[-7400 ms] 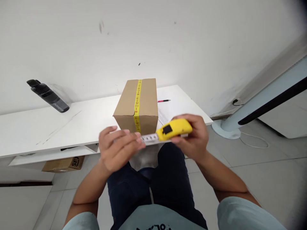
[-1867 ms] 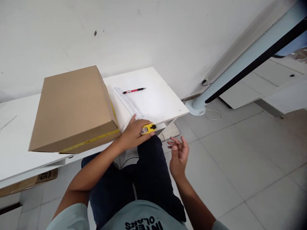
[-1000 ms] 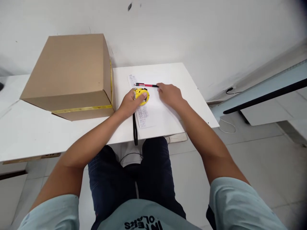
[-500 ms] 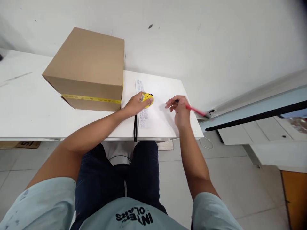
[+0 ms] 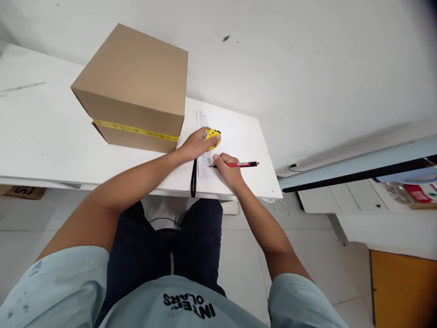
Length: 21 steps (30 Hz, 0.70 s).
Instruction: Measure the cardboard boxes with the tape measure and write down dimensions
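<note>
My left hand point(image 5: 194, 145) rests on the white table point(image 5: 48, 136), its fingers closed round a yellow tape measure point(image 5: 213, 135) that sits on a sheet of paper point(image 5: 223, 150) with a printed column of text. The tape measure's black strap point(image 5: 193, 177) hangs over the table's front edge. My right hand point(image 5: 228, 169) grips a red pen point(image 5: 243, 164), with its tip down on the paper beside the text column. A brown cardboard box point(image 5: 136, 86) sealed with yellow tape stands just left of my left hand.
A white wall runs behind the table. To the right a pale blue bar with a black stripe point(image 5: 358, 166) slants past, with a cable point(image 5: 293, 166) at the wall. A cardboard piece point(image 5: 23, 192) lies under the table. Tiled floor lies below.
My right hand took the red pen off the paper, lifted it, and has now brought its tip down onto the sheet. My left hand stays on the tape measure.
</note>
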{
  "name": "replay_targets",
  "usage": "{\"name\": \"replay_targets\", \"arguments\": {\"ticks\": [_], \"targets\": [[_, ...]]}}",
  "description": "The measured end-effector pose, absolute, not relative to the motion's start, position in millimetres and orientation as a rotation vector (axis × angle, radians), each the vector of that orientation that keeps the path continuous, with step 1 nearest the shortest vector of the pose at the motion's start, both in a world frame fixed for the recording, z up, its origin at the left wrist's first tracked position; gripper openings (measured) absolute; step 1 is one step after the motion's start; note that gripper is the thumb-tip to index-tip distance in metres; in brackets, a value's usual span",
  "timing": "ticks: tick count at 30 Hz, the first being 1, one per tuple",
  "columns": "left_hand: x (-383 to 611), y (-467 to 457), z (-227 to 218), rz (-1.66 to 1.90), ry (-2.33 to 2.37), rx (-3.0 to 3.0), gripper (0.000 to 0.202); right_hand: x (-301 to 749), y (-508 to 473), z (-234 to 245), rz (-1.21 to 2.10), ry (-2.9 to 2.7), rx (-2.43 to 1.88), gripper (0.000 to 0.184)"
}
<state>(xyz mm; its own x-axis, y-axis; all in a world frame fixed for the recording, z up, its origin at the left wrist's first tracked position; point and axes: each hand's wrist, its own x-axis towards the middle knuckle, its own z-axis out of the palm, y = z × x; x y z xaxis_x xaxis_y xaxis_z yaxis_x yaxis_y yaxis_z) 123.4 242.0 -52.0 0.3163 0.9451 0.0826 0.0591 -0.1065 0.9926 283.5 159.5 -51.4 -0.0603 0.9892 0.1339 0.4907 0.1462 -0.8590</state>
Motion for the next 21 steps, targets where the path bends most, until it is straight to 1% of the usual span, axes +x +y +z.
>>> {"name": "replay_targets", "arguments": {"ticks": [5,10,15,21], "targets": [[124,244,-54,1.004,0.88,1.372,0.031,279,159,-53,0.768,-1.677,-1.532,0.044],[124,247,-59,1.022,0.744,1.381,0.037,278,158,-51,0.744,-1.717,-1.547,0.04],[124,249,-63,1.009,0.755,1.373,0.042,279,159,-50,0.803,-1.714,-1.535,0.04],[125,249,-64,1.011,0.775,1.393,0.042,280,158,-51,0.773,-1.701,-1.536,0.043]]}}
